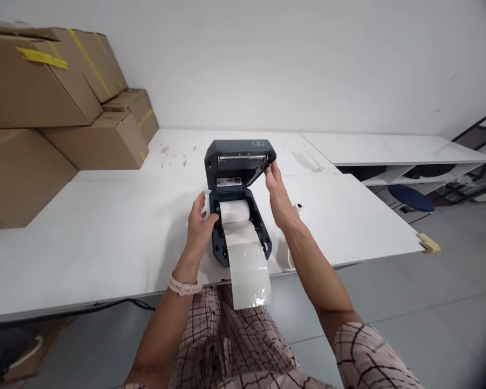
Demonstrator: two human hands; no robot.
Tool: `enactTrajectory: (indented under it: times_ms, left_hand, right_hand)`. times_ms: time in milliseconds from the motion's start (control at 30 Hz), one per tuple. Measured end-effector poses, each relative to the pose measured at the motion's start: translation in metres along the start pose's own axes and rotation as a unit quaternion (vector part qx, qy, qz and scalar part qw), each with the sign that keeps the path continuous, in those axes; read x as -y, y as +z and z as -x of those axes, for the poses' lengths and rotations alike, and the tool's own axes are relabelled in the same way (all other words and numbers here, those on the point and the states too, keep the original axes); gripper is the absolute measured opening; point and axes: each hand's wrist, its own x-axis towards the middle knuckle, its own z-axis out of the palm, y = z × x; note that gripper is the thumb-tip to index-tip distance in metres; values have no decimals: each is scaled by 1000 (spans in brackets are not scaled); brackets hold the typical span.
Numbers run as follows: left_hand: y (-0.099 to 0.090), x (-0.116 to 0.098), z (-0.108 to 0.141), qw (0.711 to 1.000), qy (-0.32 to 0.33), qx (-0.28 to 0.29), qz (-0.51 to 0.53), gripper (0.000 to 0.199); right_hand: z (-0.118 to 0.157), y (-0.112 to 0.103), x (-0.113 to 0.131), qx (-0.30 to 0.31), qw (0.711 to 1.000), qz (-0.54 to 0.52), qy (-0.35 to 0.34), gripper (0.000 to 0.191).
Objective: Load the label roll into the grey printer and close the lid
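Observation:
A dark label printer [261, 229] stands near the table's front edge with its lid [241, 145] tilted up. Inside sits a roll of white labels [235, 211]. From it a pale label strip [249, 273] runs out over the front and hangs past the table edge. My left hand [200, 224] is at the printer's left side, fingers apart, its thumb at the edge of the roll bay. At the right edge of the lid is my right hand [278, 194], its fingertips holding that edge and partly hidden behind it.
Cardboard boxes [101, 138] are stacked at the left of the white table [117, 237]. A small white object [298, 207] lies behind my right wrist. A blue stool [411, 198] and white shelving [392, 175] stand to the right. A black cable [105, 306] runs below the front edge.

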Motion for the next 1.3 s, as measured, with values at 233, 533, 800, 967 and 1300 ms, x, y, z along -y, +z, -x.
enactTrajectory:
  times_ms: [233,533,800,967,1300]
  left_hand:
    - [1,12,-4,997,-39,54,-44,82]
    - [4,14,-6,992,-30,45,-112,87]
    - [3,16,-8,995,-17,42,-92,85]
    - [3,22,-9,995,-14,28,-91,86]
    - [1,35,-13,997,-9,31,-64,85]
  right_hand:
    - [-38,16,7,-101,950,262,-137,85]
    - [-33,36,-5,391,832,393,-7,109]
    - [-45,12,2,451,848,272,-54,121]
    - [-25,-66,35,341,923,145,-102,109]
    - [-50,-98,-61,173,967,174,69,103]
